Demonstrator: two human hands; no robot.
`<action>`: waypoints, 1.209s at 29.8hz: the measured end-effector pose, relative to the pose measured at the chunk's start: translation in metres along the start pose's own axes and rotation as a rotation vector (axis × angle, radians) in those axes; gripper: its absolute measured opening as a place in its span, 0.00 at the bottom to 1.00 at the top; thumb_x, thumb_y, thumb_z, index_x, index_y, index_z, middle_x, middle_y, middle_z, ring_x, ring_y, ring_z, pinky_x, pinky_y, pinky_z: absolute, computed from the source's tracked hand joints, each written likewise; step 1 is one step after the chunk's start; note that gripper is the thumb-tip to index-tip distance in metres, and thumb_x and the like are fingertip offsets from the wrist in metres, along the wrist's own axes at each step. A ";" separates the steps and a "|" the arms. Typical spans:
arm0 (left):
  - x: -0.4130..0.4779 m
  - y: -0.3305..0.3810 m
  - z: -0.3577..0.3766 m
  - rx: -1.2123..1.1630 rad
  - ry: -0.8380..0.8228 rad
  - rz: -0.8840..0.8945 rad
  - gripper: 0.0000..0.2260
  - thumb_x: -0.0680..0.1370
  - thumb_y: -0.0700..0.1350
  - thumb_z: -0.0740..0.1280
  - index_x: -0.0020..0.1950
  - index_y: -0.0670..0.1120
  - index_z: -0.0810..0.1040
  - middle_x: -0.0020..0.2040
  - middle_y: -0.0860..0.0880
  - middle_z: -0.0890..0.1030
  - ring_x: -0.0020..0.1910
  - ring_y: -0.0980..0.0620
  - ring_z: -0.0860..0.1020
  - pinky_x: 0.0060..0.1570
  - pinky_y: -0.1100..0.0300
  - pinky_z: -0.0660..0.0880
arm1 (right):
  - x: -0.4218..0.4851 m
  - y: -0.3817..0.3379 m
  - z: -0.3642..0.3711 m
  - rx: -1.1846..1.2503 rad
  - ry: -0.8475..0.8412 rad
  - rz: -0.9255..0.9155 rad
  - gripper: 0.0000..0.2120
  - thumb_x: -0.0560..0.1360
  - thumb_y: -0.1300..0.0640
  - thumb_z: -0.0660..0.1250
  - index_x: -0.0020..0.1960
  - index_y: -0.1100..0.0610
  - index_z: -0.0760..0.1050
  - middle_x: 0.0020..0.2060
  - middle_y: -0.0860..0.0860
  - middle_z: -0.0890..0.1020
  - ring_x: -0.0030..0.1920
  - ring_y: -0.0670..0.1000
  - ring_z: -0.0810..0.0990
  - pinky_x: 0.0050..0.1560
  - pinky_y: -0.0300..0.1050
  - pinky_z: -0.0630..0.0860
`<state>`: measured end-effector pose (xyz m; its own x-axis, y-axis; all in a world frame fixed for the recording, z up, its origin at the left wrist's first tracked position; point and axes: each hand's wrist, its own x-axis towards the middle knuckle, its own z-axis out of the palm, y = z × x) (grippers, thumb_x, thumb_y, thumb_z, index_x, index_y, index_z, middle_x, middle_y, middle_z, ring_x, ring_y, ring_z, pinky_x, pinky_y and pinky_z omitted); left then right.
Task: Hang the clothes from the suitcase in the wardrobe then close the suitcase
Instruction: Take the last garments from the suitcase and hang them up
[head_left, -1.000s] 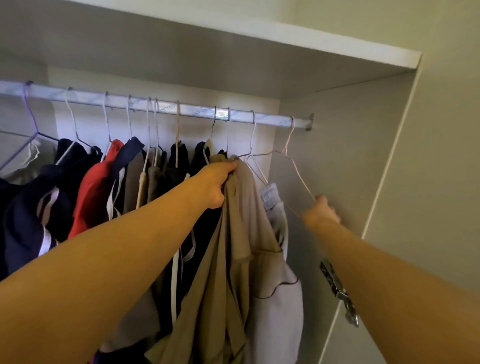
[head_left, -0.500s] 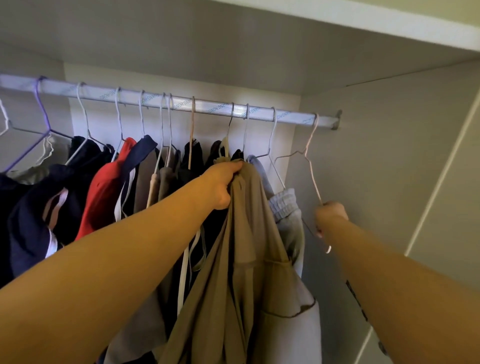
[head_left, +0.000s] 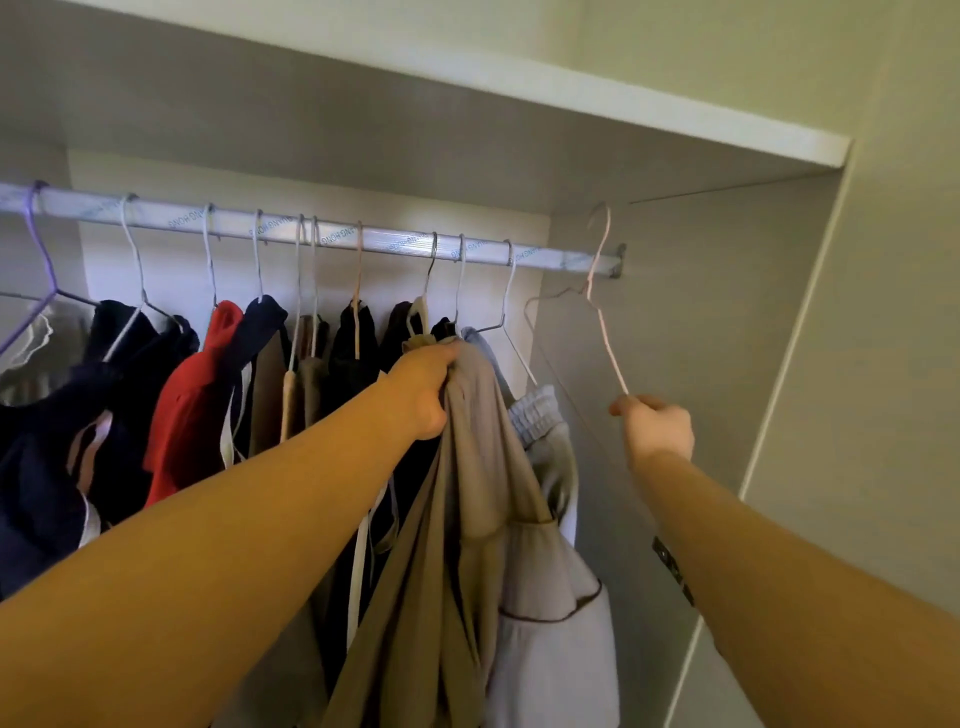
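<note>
The person stands facing the open white wardrobe (head_left: 701, 322), both arms extended.

1. Left hand (head_left: 423, 387): fingers curled tight around the bunched top of a khaki fabric garment (head_left: 483, 467). The garment is held up just below the silver metal hanging rail (head_left: 384, 240), in front of the hung clothes, and drapes straight down from the grip.
2. Right hand (head_left: 657, 428): fingers closed in a pinch on the lower shoulder of a pale pink wire hanger (head_left: 605, 332). The hanger is bare and tilted. Its hook stands above rail level near the right end of the rail and does not rest on it.
3. The two hands are well apart, with a light grey garment with dark trim (head_left: 561, 634) hanging between them.
4. Along the rail to the left, a row of wire hangers carries a red garment (head_left: 187, 405), dark navy garments (head_left: 41, 467) and several brown and black pieces, packed close together.
5. A white shelf board (head_left: 571, 93) runs above the rail.
</note>
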<state>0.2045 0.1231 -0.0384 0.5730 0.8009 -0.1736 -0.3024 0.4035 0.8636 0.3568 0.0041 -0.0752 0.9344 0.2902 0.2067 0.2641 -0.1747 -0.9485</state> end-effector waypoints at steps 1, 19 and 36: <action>-0.004 -0.001 0.000 -0.011 -0.024 0.027 0.12 0.81 0.40 0.58 0.63 0.40 0.74 0.62 0.40 0.76 0.54 0.53 0.76 0.61 0.61 0.72 | -0.008 0.000 -0.007 0.012 0.008 -0.007 0.11 0.72 0.59 0.65 0.51 0.60 0.81 0.33 0.57 0.76 0.42 0.58 0.74 0.49 0.51 0.74; -0.152 -0.052 0.043 0.131 0.106 0.065 0.15 0.81 0.50 0.60 0.39 0.41 0.69 0.36 0.44 0.70 0.47 0.47 0.72 0.60 0.53 0.71 | -0.129 0.037 -0.177 0.090 -0.038 -0.093 0.16 0.72 0.57 0.68 0.28 0.57 0.67 0.23 0.51 0.65 0.26 0.50 0.60 0.29 0.40 0.58; -0.299 -0.070 0.027 -0.038 0.152 0.169 0.17 0.78 0.53 0.65 0.59 0.42 0.75 0.47 0.44 0.78 0.37 0.50 0.73 0.49 0.55 0.73 | -0.237 0.072 -0.270 0.060 -0.393 -0.220 0.20 0.71 0.60 0.70 0.28 0.57 0.62 0.21 0.48 0.58 0.22 0.46 0.55 0.26 0.38 0.55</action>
<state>0.0749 -0.1560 -0.0343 0.3910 0.9150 -0.0994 -0.4144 0.2714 0.8687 0.2186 -0.3313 -0.1273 0.6929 0.6516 0.3087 0.4206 -0.0176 -0.9071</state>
